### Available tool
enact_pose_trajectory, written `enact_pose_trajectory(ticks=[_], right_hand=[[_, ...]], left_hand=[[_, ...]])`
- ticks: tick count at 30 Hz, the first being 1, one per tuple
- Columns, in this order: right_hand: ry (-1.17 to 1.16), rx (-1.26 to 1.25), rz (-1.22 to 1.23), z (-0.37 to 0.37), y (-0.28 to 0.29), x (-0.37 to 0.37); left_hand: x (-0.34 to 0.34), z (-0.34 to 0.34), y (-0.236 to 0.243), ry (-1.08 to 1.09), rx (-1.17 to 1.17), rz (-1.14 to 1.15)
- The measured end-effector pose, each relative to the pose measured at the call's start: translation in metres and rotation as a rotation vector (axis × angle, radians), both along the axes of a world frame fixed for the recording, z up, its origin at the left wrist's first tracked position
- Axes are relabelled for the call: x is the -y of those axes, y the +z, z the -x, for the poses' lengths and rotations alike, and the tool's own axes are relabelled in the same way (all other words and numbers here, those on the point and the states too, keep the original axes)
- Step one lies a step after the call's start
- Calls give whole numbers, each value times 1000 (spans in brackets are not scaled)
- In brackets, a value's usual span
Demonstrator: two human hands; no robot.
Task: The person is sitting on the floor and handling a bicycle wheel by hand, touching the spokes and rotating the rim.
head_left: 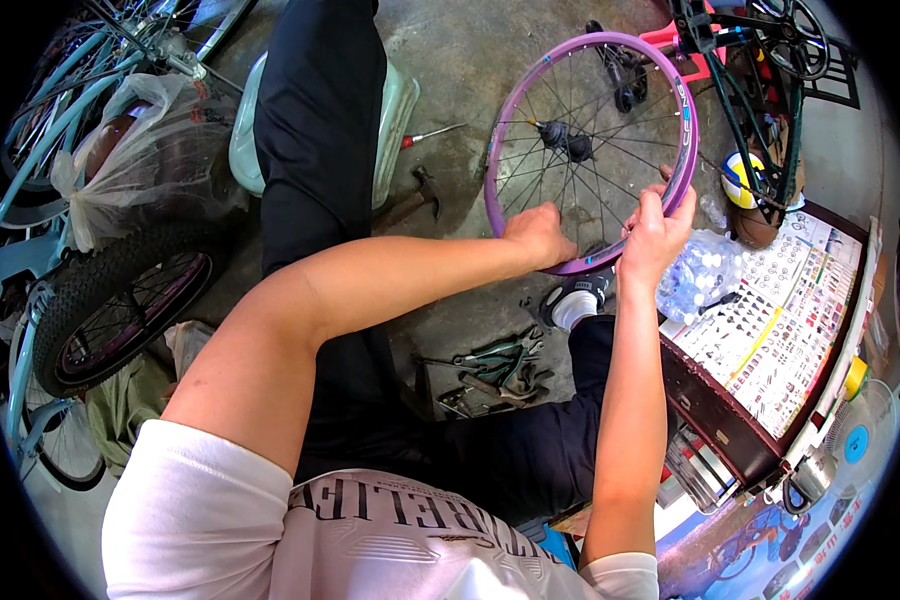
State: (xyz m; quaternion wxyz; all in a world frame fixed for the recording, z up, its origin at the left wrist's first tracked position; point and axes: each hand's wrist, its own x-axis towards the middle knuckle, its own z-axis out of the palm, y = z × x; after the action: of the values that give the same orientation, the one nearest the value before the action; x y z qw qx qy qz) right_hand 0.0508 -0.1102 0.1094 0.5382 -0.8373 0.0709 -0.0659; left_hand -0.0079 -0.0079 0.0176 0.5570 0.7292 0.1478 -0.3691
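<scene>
A purple bicycle rim (507, 112) with black spokes and a black hub (570, 140) is held up in front of me, with no tyre on it. My left hand (540, 235) is closed at its lower edge, fingers curled in among the spokes. My right hand (658, 228) grips the rim's lower right side, fingers wrapped round it. Below the wheel are my foot in a dark sandal (570, 300) and a pile of hand tools (495, 375). A hammer (420, 195) and a red-handled screwdriver (420, 137) lie to the left of the wheel.
Bicycles (10, 220), a fat-tyred wheel (120, 305) and a plastic bag (130, 140) crowd the left. A bike frame (740, 110), yellow-blue ball (745, 175), bottled-water pack (690, 280), dark cabinet with printed charts (770, 330) and fan (855, 430) line the right. A pale stool (395, 125) stands upper left.
</scene>
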Motion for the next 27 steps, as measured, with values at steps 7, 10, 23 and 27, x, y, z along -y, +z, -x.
enact_pose_trajectory(ticks=[7,10,23,27], right_hand=[[-33,-13,-51,-4,2,-5],[-27,-8,-28,-5,3,-7],[-49,-25,1,-12,3,4],[-57,-17,-13,-11,1,7]], left_hand=[[-5,-1,2,32,35,27],[-9,-1,1,14,63,65],[4,1,-37,37,30,340],[-2,2,-29,-78,336,60]])
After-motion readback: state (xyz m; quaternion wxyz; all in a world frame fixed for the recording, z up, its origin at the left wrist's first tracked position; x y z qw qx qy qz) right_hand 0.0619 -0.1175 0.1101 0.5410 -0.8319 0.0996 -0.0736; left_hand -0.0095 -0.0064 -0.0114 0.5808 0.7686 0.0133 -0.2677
